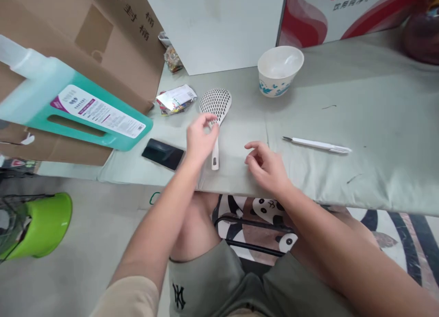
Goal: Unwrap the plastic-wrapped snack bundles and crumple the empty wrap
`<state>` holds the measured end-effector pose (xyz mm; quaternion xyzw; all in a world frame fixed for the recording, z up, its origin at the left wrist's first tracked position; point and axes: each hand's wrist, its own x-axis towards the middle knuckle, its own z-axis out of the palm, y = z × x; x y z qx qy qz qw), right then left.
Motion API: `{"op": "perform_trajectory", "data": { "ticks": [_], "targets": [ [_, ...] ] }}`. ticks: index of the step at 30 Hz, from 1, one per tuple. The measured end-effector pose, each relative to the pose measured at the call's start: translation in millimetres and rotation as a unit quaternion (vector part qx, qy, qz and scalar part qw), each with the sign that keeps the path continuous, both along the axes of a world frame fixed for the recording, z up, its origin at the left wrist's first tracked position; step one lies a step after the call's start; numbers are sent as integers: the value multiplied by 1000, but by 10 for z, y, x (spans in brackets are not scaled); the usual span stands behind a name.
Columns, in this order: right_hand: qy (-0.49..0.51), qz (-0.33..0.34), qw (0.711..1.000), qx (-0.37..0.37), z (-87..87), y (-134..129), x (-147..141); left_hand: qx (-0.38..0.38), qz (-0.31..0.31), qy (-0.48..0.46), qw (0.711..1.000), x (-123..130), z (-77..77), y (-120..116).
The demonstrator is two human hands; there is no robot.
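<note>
A white skimmer (pixel 215 102) with a perforated round head lies on the cloth-covered table, its handle pointing towards me. My left hand (pixel 201 136) is over the neck of the skimmer, thumb and index finger bent and apart; whether they touch it is unclear. My right hand (pixel 266 166) hovers near the table's front edge with loosely curled fingers, thumb and index apart, holding nothing. To its right lies a white pen-like tool (pixel 317 145) with a dark pointed tip. A white paper bowl (pixel 279 72) with blue decoration stands further back.
A large bottle of green liquid (pixel 126 113) stands left, before a cardboard box (pixel 126 38). A phone (pixel 163 154) and small packets (pixel 176 99) lie left of the skimmer. White boxes (pixel 222 29) line the back. A dark red rounded object (pixel 421 38) is at far right.
</note>
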<state>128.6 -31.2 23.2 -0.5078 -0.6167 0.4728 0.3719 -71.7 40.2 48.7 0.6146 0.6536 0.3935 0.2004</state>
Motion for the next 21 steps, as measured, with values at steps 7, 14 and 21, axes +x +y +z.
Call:
{"op": "perform_trajectory", "data": {
  "ticks": [7, 14, 21],
  "targets": [
    [-7, 20, 1000, 4, -29, 56, -181, -91, 46, 239, 966, -921, 272, 938],
    [-13, 25, 1000, 13, -45, 93, -230, -127, 56, 193, 971, -1058, 182, 955],
    [18, 15, 1000, 16, -17, 23, -164, -11, 53, -28, 998, -855, 292, 581]
  ]
}}
